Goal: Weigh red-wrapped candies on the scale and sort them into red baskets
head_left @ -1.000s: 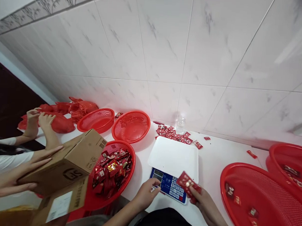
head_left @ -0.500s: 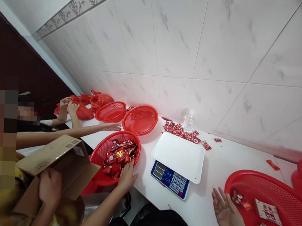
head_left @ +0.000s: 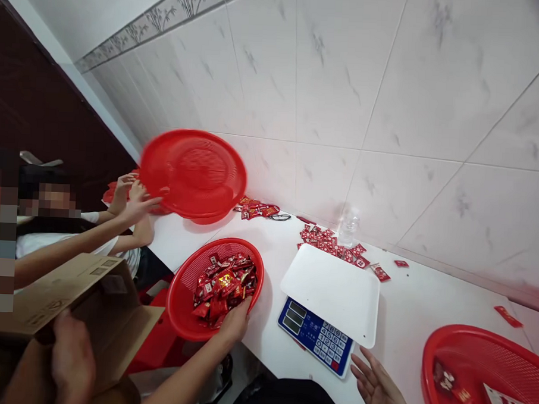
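Note:
My left hand [head_left: 236, 322] grips the right front rim of a red basket [head_left: 175, 299] filled with red-wrapped packets [head_left: 225, 280]. This basket tilts at the table's front edge. Near the lower right corner of a blue digital scale [head_left: 316, 335], my right hand [head_left: 378, 382] is open, palm up, with its fingers spread and nothing in it. The scale carries a white tray [head_left: 332, 294] with only tiny specks on it.
Left, a co-worker's hand [head_left: 139, 209] is at raised red baskets [head_left: 194, 175]; another hand [head_left: 73, 354] holds an open cardboard box [head_left: 69, 291]. Small packets [head_left: 328, 240] and a clear bottle [head_left: 349, 226] lie behind the scale. A red basket [head_left: 435, 346] stands right.
The back baskets have been brought together and raised, uncovering packets behind them. My left hand has moved from the packets to the basket rim. My right hand has shifted left, towards the scale.

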